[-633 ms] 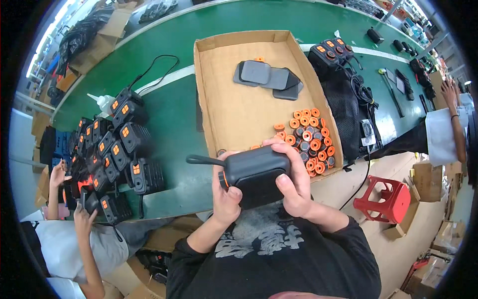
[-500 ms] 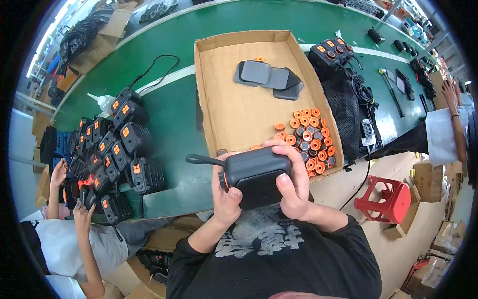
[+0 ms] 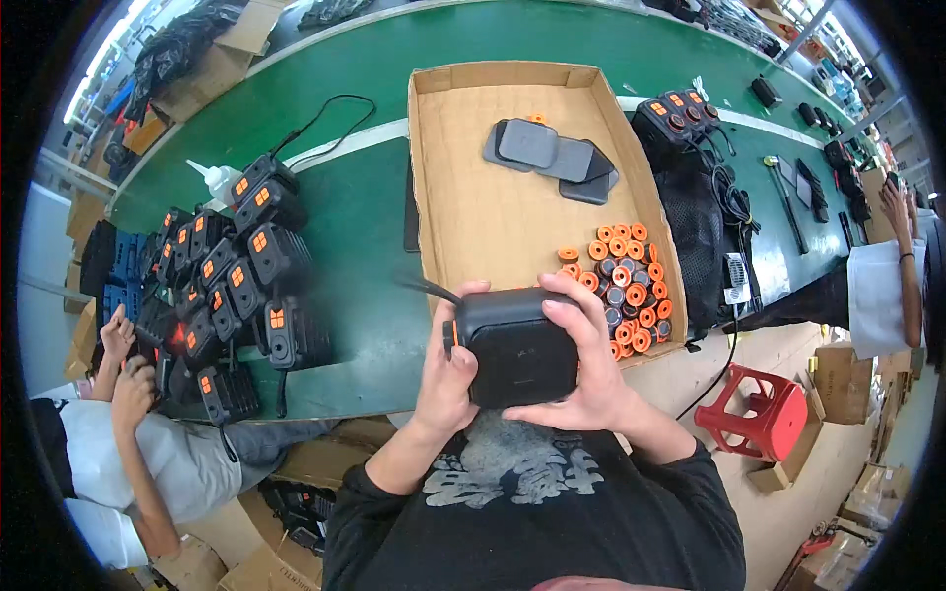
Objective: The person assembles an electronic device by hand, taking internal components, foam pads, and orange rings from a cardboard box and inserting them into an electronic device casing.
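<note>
Between my two hands is a black box-shaped device (image 3: 522,357) with rounded corners, a strap loop at its upper left and an orange ring on its left side. My left hand (image 3: 448,366) grips that left side, thumb on the front edge. My right hand (image 3: 591,360) wraps the other side, fingers over the top and thumb under the lower edge. Just beyond lies a shallow cardboard tray (image 3: 473,227). Inside it are a heap of orange-and-black round knobs (image 3: 636,286) and several flat grey plates (image 3: 567,158).
Many black devices with orange squares (image 3: 236,286) crowd the green table's left side, beside a white squeeze bottle (image 3: 215,179). A co-worker's hands (image 3: 128,374) work there. Right of the tray lie a black mesh bag (image 3: 687,236) and cables. A red stool (image 3: 754,414) stands on the floor.
The device has tilted so its front face shows more fully. My right thumb has moved from the front face to the lower edge. The co-worker's hands at left have shifted.
</note>
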{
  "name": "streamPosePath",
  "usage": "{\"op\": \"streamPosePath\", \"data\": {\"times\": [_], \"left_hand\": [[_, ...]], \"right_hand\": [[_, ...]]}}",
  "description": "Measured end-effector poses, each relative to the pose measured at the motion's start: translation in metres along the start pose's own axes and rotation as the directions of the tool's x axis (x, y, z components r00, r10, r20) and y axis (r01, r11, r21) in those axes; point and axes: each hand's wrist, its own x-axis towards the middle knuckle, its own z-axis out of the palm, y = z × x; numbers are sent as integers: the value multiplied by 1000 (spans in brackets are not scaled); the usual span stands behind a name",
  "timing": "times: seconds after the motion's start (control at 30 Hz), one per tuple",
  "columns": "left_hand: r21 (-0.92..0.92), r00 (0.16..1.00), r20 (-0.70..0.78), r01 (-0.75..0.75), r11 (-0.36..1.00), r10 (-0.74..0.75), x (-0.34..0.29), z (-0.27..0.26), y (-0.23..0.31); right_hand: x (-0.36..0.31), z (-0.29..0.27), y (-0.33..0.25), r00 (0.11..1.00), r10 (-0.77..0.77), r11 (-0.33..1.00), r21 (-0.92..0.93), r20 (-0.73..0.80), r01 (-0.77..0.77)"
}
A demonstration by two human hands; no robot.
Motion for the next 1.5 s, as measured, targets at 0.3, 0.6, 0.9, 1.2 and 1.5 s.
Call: {"op": "streamPosePath", "data": {"times": [0.3, 0.6, 0.9, 1.2, 1.5], "left_hand": [[76, 996, -72, -53, 996, 58, 2, 11, 2], [74, 998, -31, -47, 996, 50, -3, 6, 0], [66, 995, 58, -87, 994, 83, -4, 9, 6], [204, 995, -10, -93, 975, 97, -5, 7, 5], [111, 993, 12, -114, 987, 114, -2, 1, -3]], "right_hand": [[1, -2, 0, 1000, -19, 996, 89, 23, 17], [-6, 0, 6, 997, -82, 990, 117, 6, 80], [-6, -1, 16, 996, -91, 965, 247, 8, 86], [-4, -4, 14, 991, -129, 978, 172, 43, 120], [-12, 9, 3, 997, -68, 997, 24, -39, 69]]}}
